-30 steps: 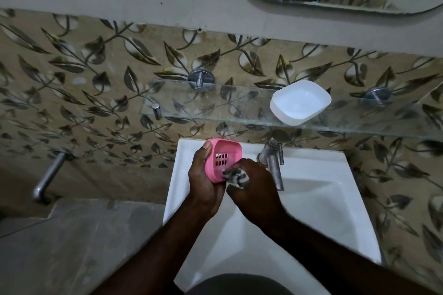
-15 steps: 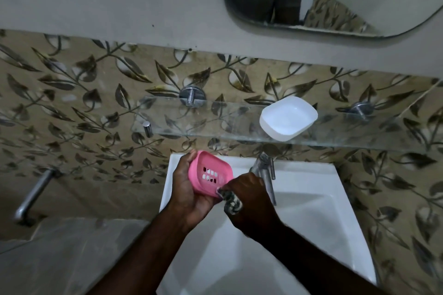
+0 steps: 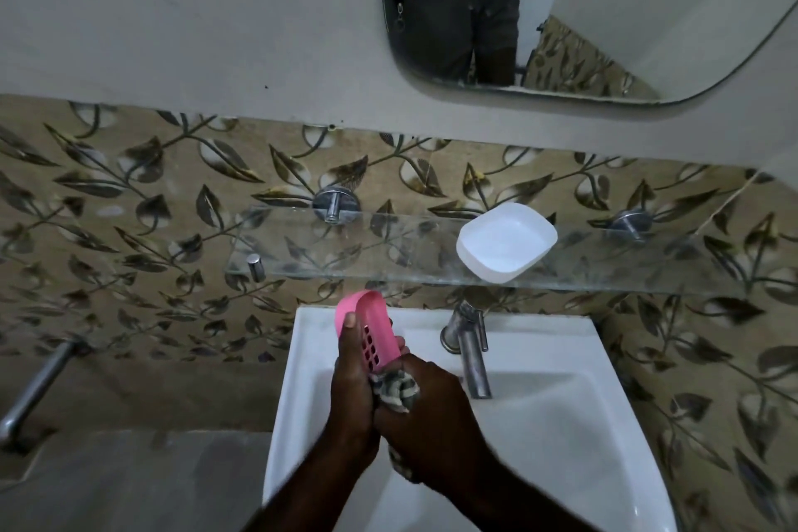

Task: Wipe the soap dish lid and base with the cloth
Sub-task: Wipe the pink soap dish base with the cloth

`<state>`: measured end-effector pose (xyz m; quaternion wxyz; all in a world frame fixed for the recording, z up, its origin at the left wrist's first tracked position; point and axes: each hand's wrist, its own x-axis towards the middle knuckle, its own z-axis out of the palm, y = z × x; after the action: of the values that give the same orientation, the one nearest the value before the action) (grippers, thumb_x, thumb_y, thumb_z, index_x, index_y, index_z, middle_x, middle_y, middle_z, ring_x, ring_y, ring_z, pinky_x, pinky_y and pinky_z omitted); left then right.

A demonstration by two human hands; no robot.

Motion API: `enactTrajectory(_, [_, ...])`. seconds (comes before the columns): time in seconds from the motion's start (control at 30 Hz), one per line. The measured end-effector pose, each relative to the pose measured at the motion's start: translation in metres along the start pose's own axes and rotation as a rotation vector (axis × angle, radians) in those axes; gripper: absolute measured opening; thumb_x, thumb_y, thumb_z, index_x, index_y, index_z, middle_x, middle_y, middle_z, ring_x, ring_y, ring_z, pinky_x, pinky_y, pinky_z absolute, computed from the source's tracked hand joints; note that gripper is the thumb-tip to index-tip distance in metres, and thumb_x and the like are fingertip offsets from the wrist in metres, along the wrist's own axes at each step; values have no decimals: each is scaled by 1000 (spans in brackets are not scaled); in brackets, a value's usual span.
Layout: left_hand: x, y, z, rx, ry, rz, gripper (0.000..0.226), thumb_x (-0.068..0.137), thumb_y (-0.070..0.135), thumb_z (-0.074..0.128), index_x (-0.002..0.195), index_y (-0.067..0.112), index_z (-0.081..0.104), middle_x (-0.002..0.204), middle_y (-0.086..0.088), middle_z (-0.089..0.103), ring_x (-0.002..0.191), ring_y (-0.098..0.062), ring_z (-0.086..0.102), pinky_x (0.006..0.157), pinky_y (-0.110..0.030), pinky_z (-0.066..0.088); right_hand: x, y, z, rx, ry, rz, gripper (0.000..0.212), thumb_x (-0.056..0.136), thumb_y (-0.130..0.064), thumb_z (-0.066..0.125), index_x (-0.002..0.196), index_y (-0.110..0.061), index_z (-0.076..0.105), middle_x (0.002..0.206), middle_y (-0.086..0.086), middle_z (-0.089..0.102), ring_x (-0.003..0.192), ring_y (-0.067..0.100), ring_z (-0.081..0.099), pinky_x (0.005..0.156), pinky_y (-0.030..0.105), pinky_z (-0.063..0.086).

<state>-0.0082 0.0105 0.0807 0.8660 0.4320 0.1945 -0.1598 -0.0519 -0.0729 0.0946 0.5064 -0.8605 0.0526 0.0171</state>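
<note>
We find the task under way, not complete. The left hand (image 3: 352,384) grips the pink slotted part (image 3: 372,330) of the soap dish, thumb on its rim and fingers curled behind it, holding it on edge above the basin (image 3: 561,445), just left of the tap (image 3: 473,359). The right hand (image 3: 432,415) is closed round the bunched cloth (image 3: 397,391) and presses it against the lower end of that part. We judge this piece to be mid-wipe.

The white part (image 3: 505,244) sits open side up on the glass shelf (image 3: 345,255), well apart from both hands. Nothing shows whether it has been wiped, so we count it as outstanding.

We cannot tell which piece is lid and which is base. The hands cover the contact between cloth and pink plastic, and the far face of the pink part is turned away. Residue on either piece is too small to judge in this light.
</note>
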Motion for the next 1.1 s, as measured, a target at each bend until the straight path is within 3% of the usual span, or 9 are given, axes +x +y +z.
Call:
enactTrajectory(0.1, [3, 6, -7, -30, -10, -51, 84, 64, 69, 56, 113, 2, 64, 87, -18, 68, 78, -28, 65, 74, -39, 54, -6, 3, -11, -350, -19, -303, 28, 66, -32, 53, 91, -29, 65, 87, -5, 66, 80, 17, 60, 68, 23, 48])
enactTrajectory(0.2, [5, 9, -7, -49, -55, -114, 85, 62, 68, 56, 118, 3, 61, 82, -15, 67, 77, -27, 62, 72, -38, 54, 4, 10, -34, -652, -54, -550, 24, 65, -15, 65, 84, -26, 72, 87, -11, 72, 82, 20, 64, 71, 31, 50])
enactTrajectory(0.43, [4, 7, -3, -2, -51, -119, 96, 52, 75, 63, 116, 3, 65, 82, -12, 72, 69, -24, 67, 69, -36, 53, -8, 0, -7, -236, 45, -140, 24, 65, -31, 56, 87, -29, 65, 79, -16, 59, 80, 10, 56, 68, 20, 47])
enactTrajectory(0.57, [6, 17, -5, 4, -112, -151, 92, 62, 75, 57, 127, 10, 59, 87, -8, 76, 72, -20, 72, 60, -31, 56, -6, 4, -23, -525, -45, -465, 24, 65, -14, 61, 85, -24, 70, 85, -9, 68, 83, 21, 62, 73, 34, 52])
enactTrajectory(0.67, [5, 16, -4, -27, -114, -163, 92, 63, 73, 57, 129, 10, 58, 84, -9, 76, 74, -21, 72, 65, -33, 56, 2, 14, -28, -654, -68, -468, 21, 70, -15, 60, 87, -20, 72, 90, -4, 70, 88, 27, 63, 77, 40, 48])
enactTrajectory(0.8, [5, 10, -3, -77, -61, -128, 101, 52, 73, 65, 122, 2, 60, 80, -14, 71, 72, -25, 66, 71, -37, 54, -6, 0, 2, -31, 11, -29, 19, 62, -17, 59, 77, -27, 60, 74, -5, 63, 64, 20, 59, 56, 24, 47])
enactTrajectory(0.87, [7, 14, -5, -114, -91, -128, 95, 57, 71, 64, 120, 1, 61, 80, -15, 70, 71, -25, 66, 69, -36, 56, -8, -1, 0, -162, 52, -223, 17, 65, -19, 57, 78, -29, 58, 76, -7, 61, 67, 17, 56, 58, 20, 42])
enactTrajectory(0.97, [7, 19, -9, -98, -146, -163, 89, 60, 70, 62, 117, 2, 63, 76, -13, 70, 64, -22, 67, 58, -30, 59, 2, 11, -22, -592, -2, -571, 19, 65, -15, 66, 83, -20, 70, 86, -2, 69, 78, 24, 62, 67, 33, 50])
enactTrajectory(1.1, [5, 17, -7, -123, -151, -192, 98, 46, 69, 74, 115, 0, 66, 75, -13, 69, 65, -23, 65, 60, -32, 58, 8, 17, -28, -724, -21, -484, 28, 53, -10, 78, 78, -18, 69, 86, -1, 68, 77, 29, 62, 64, 40, 52])
